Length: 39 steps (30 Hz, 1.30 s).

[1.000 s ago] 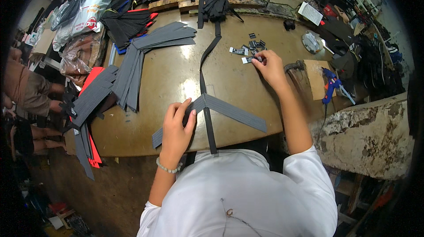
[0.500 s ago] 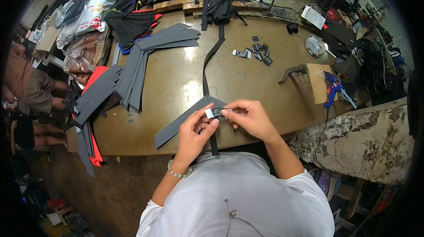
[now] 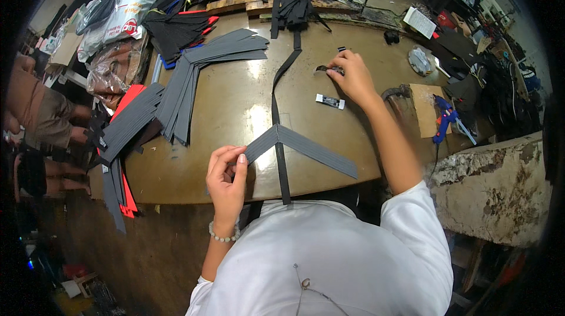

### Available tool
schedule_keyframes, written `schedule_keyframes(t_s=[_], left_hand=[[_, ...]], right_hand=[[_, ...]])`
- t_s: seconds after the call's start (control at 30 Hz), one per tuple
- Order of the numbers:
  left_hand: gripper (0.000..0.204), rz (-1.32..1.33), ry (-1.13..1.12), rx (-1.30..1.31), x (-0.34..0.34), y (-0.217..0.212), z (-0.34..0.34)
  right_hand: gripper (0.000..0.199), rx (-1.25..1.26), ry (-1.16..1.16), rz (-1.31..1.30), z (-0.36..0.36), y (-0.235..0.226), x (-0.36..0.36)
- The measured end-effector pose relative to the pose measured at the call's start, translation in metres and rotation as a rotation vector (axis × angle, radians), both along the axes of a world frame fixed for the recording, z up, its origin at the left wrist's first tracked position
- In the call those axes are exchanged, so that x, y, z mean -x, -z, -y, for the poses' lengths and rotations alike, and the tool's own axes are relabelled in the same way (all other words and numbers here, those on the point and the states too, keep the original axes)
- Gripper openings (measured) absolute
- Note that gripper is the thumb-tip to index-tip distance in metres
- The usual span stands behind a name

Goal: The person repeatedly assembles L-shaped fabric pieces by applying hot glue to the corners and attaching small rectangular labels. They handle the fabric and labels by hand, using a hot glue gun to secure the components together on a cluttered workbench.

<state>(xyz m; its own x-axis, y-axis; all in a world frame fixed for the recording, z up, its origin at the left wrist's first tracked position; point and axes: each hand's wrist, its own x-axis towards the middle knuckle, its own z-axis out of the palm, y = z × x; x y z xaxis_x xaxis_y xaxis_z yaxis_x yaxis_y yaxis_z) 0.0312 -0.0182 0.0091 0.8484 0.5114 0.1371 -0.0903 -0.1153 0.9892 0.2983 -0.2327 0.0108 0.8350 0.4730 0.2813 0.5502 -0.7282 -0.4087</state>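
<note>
Grey piece (image 3: 300, 146): V-shaped, flat at the table's near edge, a black strap (image 3: 281, 121) across its point.
Left hand (image 3: 226, 180): fingertips pinch the piece's left tip.
Right hand (image 3: 353, 77): far across the table (image 3: 229, 98), fingers closed on small buckles (image 3: 325, 70).
Label (image 3: 330, 101): lies just below that hand.

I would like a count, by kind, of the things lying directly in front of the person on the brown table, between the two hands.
Grey V-shaped strip piece, its end held by the left hand: 1
Long black strap: 1
Small white and black label: 1
Small dark part at the right hand: 1
Total: 4
</note>
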Motion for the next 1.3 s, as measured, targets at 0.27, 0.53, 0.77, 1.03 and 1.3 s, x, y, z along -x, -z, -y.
schedule_keyframes(t_s=[0.27, 0.53, 0.77, 1.03, 1.3], left_hand=[[0.024, -0.080, 0.161, 0.026, -0.012, -0.003, 0.009], [0.029, -0.113, 0.157, 0.237, -0.010, -0.003, 0.010], [0.038, 0.123, -0.042, 0.485, 0.015, -0.003, -0.046], [0.020, 0.209, -0.132, 0.645, 0.010, -0.008, -0.043], [0.019, -0.067, 0.121, 0.526, 0.005, -0.019, -0.020]], right_hand=[[0.022, -0.424, -0.211, -0.632, 0.006, -0.027, 0.090], [0.025, -0.473, -0.351, -0.966, -0.011, -0.030, 0.112], [0.028, -0.151, 0.124, -0.076, 0.053, 0.021, -0.016], [0.019, -0.115, 0.116, -0.042, 0.047, 0.017, -0.015], [0.011, -0.694, 0.227, 0.007, 0.025, -0.005, 0.030]])
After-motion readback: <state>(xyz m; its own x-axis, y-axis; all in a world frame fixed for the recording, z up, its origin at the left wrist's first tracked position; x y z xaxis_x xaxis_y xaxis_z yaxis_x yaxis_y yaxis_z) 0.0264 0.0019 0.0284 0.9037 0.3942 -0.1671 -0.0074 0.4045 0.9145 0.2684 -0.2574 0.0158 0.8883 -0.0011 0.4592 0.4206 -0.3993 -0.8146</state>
